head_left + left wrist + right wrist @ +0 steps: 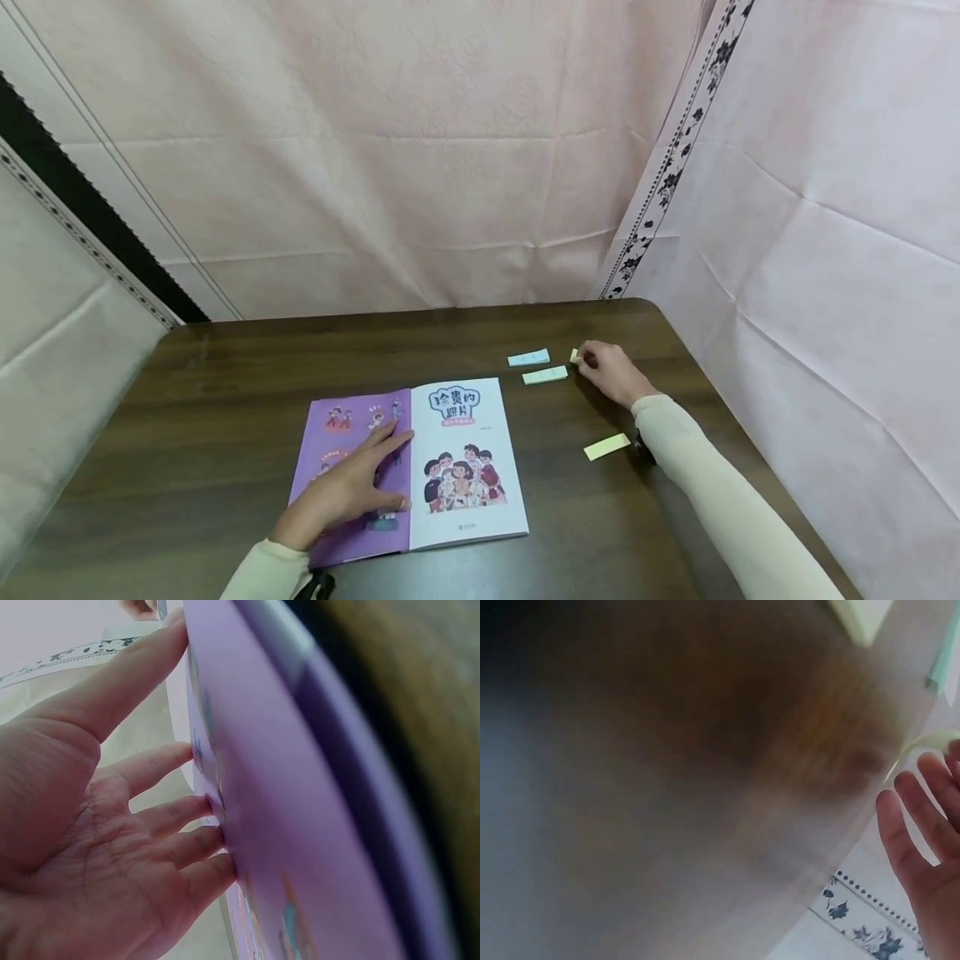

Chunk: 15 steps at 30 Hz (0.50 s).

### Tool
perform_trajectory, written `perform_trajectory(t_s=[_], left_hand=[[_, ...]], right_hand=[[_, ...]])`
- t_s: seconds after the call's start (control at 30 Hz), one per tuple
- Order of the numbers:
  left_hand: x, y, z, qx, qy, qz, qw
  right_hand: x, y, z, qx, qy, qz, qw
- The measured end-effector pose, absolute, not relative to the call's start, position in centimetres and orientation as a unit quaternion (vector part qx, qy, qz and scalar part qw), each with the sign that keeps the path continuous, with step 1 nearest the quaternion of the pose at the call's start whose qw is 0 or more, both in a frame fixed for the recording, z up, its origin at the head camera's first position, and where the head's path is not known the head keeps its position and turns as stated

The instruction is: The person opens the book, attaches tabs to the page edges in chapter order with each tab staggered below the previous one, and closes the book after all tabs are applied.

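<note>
An open book (pixel 487 417) lies on the table, its left page purple with small pictures and its right page white with a blue title and a drawn group of people. My left hand (pixel 345 493) rests on the purple page with spread fingers, the thumb near the fold. In the left wrist view, its fingertips (pixel 217 866) touch the purple page (pixel 262 780). My right hand (pixel 613 373) pinches the end of a pale yellow sticky note (pixel 573 356) at the back right. The right wrist view has this strip (pixel 922 741) curving up at the fingers.
Left of the right hand lie a blue sticky note (pixel 528 357) and a green one (pixel 545 375). Another yellow sticky note (pixel 607 447) lies near the right wrist. Pale curtains (pixel 420 167) hang behind the wooden table (pixel 187 450) and along its sides.
</note>
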<state>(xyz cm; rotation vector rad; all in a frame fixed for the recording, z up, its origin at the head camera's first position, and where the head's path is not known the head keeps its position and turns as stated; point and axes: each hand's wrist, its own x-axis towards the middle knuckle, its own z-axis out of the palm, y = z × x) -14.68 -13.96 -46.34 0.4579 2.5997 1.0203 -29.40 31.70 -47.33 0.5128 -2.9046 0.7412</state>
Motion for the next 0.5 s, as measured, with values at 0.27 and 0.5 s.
perform_trajectory(t_s=[0.27, 0.5], left_hand=[[-14.9, -14.0, -46.4, 0.174, 0.901, 0.361, 0.163], [-15.0, -14.0, -46.7, 0.175, 0.905, 0.352, 0.165]], right_hand=[[-23.5, 32.5, -45.8, 0.217, -0.951, 0.159, 0.152], [-17.5, 31.6, -45.2, 0.25, -0.931, 0.011, 0.266]])
